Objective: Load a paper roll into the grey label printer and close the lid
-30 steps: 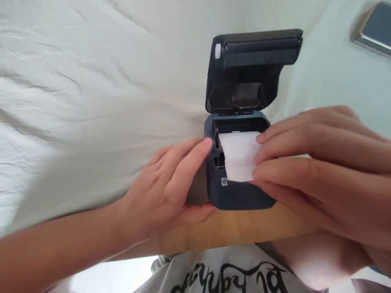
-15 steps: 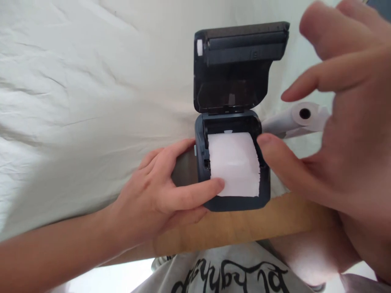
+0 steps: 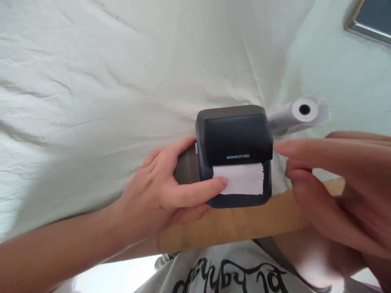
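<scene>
A dark label printer (image 3: 235,136) with NIIMBOT lettering on its lid sits near the cloth's front edge, its lid down. White paper (image 3: 244,179) comes out from under the lid over the printer's front. My left hand (image 3: 171,187) grips the printer from the left, with one fingertip pressing on the paper's left side. To the right of the printer is my right hand (image 3: 332,175), its fingers bent and apart, the index fingertip close to the lid's right edge. Nothing shows between those fingers.
Behind the printer on the right, a white paper roll (image 3: 295,116) with a dark core lies on the pale cloth (image 3: 137,81). A wooden edge (image 3: 198,232) runs along the front. A dark object with a metallic rim (image 3: 366,33) is at the top right corner.
The printer's raised lid has come down over the paper roll inside. My right hand has moved lower and its fingers have drawn closer together. My left hand has stayed in place.
</scene>
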`<state>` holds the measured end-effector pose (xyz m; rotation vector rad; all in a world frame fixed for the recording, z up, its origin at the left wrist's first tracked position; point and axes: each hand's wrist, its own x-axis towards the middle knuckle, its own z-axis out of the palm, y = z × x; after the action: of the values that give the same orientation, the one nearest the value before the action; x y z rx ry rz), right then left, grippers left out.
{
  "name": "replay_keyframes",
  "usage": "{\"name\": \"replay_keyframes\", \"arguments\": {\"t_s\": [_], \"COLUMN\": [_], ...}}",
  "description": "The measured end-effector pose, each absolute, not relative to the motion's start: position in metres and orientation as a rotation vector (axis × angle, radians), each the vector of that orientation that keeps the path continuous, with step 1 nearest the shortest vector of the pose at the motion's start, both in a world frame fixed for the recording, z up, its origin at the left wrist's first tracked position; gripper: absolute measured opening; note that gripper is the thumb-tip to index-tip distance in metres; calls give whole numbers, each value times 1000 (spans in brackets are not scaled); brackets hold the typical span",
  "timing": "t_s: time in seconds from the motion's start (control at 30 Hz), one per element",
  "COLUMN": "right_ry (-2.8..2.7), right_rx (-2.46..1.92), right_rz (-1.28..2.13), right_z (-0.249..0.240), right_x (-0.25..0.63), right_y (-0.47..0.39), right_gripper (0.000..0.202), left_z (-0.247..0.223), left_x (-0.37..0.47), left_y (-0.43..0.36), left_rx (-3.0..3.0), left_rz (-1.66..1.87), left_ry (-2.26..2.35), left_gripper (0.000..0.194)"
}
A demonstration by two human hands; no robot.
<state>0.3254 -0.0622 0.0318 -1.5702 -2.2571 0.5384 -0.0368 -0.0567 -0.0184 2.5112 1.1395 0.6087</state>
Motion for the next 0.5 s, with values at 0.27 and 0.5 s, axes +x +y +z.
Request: {"name": "replay_keyframes", "arguments": {"t_s": [0.27, 0.5], "right_ry": [-2513, -2646], "right_rx": [-1318, -1123], "right_rz": [294, 118], "right_z": [35, 36], "right_x": [308, 302], "right_y": [-40, -47], "right_gripper": [50, 60], "left_z": [-12, -10], "left_x": [-33, -37], "left_y": [-47, -46], "left_rx": [2628, 2589], "left_rz": [586, 583], "left_ry": [1053, 1081], "left_gripper": [67, 68]}}
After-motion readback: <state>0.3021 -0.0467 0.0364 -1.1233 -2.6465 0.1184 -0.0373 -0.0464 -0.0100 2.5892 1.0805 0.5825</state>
